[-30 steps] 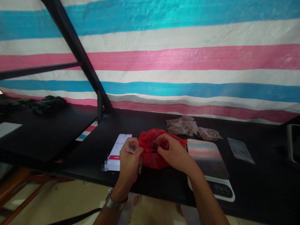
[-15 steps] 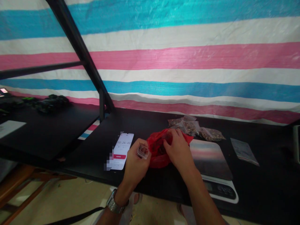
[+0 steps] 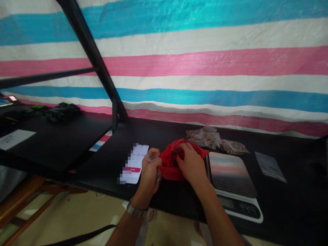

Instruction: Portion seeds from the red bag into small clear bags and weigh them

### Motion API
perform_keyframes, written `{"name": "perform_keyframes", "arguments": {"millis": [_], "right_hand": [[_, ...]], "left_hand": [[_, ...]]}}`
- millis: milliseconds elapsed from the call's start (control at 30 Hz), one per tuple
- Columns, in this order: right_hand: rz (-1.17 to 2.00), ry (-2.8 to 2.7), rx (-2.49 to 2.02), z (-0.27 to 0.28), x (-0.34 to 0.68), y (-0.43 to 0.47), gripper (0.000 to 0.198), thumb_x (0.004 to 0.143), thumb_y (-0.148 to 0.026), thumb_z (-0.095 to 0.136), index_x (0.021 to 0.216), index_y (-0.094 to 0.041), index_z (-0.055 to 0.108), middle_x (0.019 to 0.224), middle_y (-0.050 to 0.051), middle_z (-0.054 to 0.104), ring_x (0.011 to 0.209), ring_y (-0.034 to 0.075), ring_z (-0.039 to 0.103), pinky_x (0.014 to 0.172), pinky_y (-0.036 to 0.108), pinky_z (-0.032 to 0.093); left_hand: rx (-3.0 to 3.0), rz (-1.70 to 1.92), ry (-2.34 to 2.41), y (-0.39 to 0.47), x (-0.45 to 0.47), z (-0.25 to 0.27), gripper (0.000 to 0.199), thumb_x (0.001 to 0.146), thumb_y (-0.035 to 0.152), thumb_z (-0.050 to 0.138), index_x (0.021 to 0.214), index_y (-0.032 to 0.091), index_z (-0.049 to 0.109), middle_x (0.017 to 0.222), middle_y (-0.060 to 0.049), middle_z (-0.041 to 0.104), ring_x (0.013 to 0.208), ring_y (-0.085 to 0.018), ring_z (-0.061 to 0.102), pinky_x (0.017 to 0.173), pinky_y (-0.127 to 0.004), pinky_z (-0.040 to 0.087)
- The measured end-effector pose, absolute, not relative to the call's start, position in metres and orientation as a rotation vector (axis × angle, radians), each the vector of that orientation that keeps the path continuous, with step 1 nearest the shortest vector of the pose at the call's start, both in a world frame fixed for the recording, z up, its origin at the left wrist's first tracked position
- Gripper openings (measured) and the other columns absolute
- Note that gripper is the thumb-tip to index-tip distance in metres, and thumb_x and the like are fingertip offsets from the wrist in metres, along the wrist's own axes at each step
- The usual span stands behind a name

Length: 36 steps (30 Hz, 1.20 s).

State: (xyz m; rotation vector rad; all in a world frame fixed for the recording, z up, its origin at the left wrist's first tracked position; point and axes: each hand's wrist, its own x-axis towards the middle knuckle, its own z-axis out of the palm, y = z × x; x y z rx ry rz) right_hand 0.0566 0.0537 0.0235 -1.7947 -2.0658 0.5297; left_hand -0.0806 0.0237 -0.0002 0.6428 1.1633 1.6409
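Note:
My left hand is closed around a small clear plastic bag, whose open mouth shows above the fingers. Some brownish filling shows through its lower part, below the palm. Just to the right, a red plastic bag lies with its mouth spread open, dark contents inside. My right hand reaches into that mouth, thumb and fingers curled together. Whatever the fingertips grip is hidden by the hand and the red film. The left fingers also touch the red bag's left edge.
Several filled clear bags lie behind the red bag. A kitchen scale stands at right, with flat clear bags beyond it. A phone showing a timer lies at left on the black table. A slanted black post rises behind.
My left hand has turned and tilted the clear bag, so its filled lower part now shows. My right hand has shifted slightly lower within the red bag. The view has moved a little.

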Motion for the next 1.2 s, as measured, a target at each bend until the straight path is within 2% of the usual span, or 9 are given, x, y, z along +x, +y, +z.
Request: {"name": "perform_keyframes", "arguments": {"millis": [200, 367, 533, 667, 767, 900, 967, 1067, 1200], "right_hand": [[0.696, -1.962, -1.63, 0.02, 0.063, 0.055, 0.02, 0.092, -0.014, 0.066, 0.109, -0.022, 0.068, 0.122, 0.008, 0.069, 0.107, 0.025, 0.071, 0.091, 0.036, 0.051], [0.811, -1.815, -1.521, 0.01, 0.065, 0.06, 0.02, 0.087, -0.012, 0.066, 0.106, -0.021, 0.069, 0.111, 0.007, 0.074, 0.104, 0.023, 0.071, 0.096, 0.037, 0.051], [0.954, -1.605, -1.442, 0.01, 0.068, 0.065, 0.014, 0.088, -0.019, 0.067, 0.102, -0.021, 0.068, 0.096, 0.003, 0.076, 0.09, 0.02, 0.071, 0.088, 0.034, 0.052], [1.008, -1.556, -1.446, 0.019, 0.075, 0.064, 0.014, 0.09, -0.024, 0.066, 0.104, -0.021, 0.068, 0.094, 0.003, 0.075, 0.086, 0.02, 0.072, 0.082, 0.033, 0.052], [0.976, -1.659, -1.451, 0.025, 0.083, 0.061, 0.012, 0.089, -0.02, 0.066, 0.101, -0.021, 0.068, 0.093, 0.002, 0.075, 0.085, 0.019, 0.071, 0.081, 0.032, 0.051], [0.919, -1.872, -1.423, 0.028, 0.092, 0.054, 0.016, 0.087, -0.009, 0.064, 0.099, -0.02, 0.067, 0.097, 0.003, 0.074, 0.091, 0.019, 0.068, 0.083, 0.032, 0.049], [0.893, -1.961, -1.44, 0.027, 0.095, 0.052, 0.02, 0.085, -0.005, 0.064, 0.1, -0.019, 0.068, 0.101, 0.005, 0.073, 0.09, 0.019, 0.067, 0.081, 0.031, 0.048], [0.874, -2.037, -1.466, 0.025, 0.096, 0.05, 0.025, 0.083, -0.002, 0.064, 0.101, -0.019, 0.068, 0.105, 0.005, 0.07, 0.088, 0.018, 0.064, 0.077, 0.03, 0.047], [0.821, -2.038, -1.527, 0.026, 0.095, 0.05, 0.026, 0.082, -0.001, 0.064, 0.1, -0.019, 0.067, 0.108, 0.005, 0.065, 0.089, 0.018, 0.063, 0.079, 0.03, 0.047]], "left_hand": [[0.522, 1.654, 1.097, 0.028, -0.081, 0.011, 0.03, 0.043, 0.014, 0.055, 0.065, 0.023, 0.036, 0.06, 0.011, 0.036, 0.046, -0.004, 0.033, 0.042, -0.018, 0.026], [0.549, 1.6, 1.121, 0.027, -0.082, 0.011, 0.029, 0.044, 0.014, 0.056, 0.068, 0.023, 0.042, 0.06, 0.011, 0.037, 0.046, -0.006, 0.034, 0.042, -0.019, 0.027], [0.658, 1.643, 1.239, 0.027, -0.087, 0.005, 0.025, 0.049, 0.015, 0.058, 0.069, 0.023, 0.044, 0.062, 0.009, 0.039, 0.05, -0.008, 0.035, 0.044, -0.021, 0.026], [0.85, 1.71, 1.379, 0.026, -0.092, 0.001, 0.019, 0.056, 0.012, 0.062, 0.068, 0.022, 0.051, 0.067, 0.007, 0.046, 0.061, -0.011, 0.043, 0.054, -0.023, 0.033], [1.03, 1.747, 1.471, 0.022, -0.092, 0.003, 0.018, 0.062, 0.01, 0.067, 0.073, 0.022, 0.057, 0.072, 0.004, 0.052, 0.07, -0.014, 0.048, 0.066, -0.027, 0.04], [1.542, 1.835, 1.824, 0.007, -0.084, 0.01, 0.011, 0.081, 0.018, 0.068, 0.087, 0.023, 0.061, 0.096, -0.003, 0.057, 0.092, -0.022, 0.057, 0.087, -0.037, 0.047], [1.684, 1.834, 1.974, -0.005, -0.073, 0.013, 0.007, 0.088, 0.02, 0.065, 0.091, 0.024, 0.06, 0.105, -0.006, 0.056, 0.1, -0.025, 0.058, 0.092, -0.04, 0.048], [1.772, 1.766, 1.963, -0.024, -0.053, 0.013, 0.009, 0.091, 0.018, 0.064, 0.093, 0.025, 0.06, 0.11, -0.007, 0.059, 0.101, -0.025, 0.062, 0.089, -0.039, 0.05], [1.595, 1.445, 1.904, -0.034, -0.041, 0.003, 0.017, 0.084, 0.014, 0.07, 0.089, 0.027, 0.061, 0.099, -0.003, 0.06, 0.077, -0.023, 0.063, 0.069, -0.035, 0.046]]}}
